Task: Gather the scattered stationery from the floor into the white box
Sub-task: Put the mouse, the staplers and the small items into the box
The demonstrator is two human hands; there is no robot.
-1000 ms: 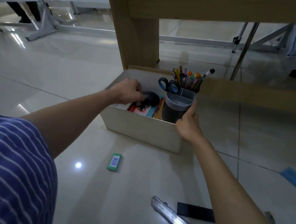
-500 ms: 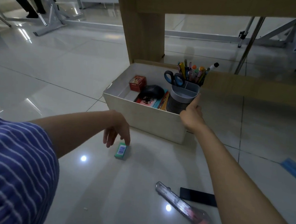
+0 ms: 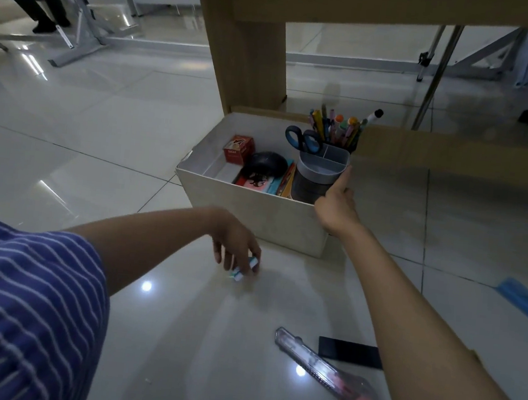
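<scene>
Presently, item in hand: small green-and-white eraser (image 3: 244, 268), pinched at floor level by the left hand (image 3: 235, 245), just in front of the white box (image 3: 255, 212).
Left grip: closed on the eraser, fingertips curled round it; whether it is clear of the floor cannot be told.
Right grip: right hand (image 3: 336, 203) rests against the grey pen holder (image 3: 321, 173) at the box's near right corner, fingers extended, steadying rather than clasping.
Already boxed: red carton (image 3: 238, 149), black rounded object (image 3: 264, 164), flat colourful packs, scissors (image 3: 304, 139) and pens (image 3: 337, 124) in the holder.
Still on floor: clear utility knife (image 3: 324, 368) and flat black rectangle (image 3: 350, 352), lying near each other by the right forearm, well apart from the box.
Progress, as judged: mostly gathered; eraser in transit, two items outstanding.
</scene>
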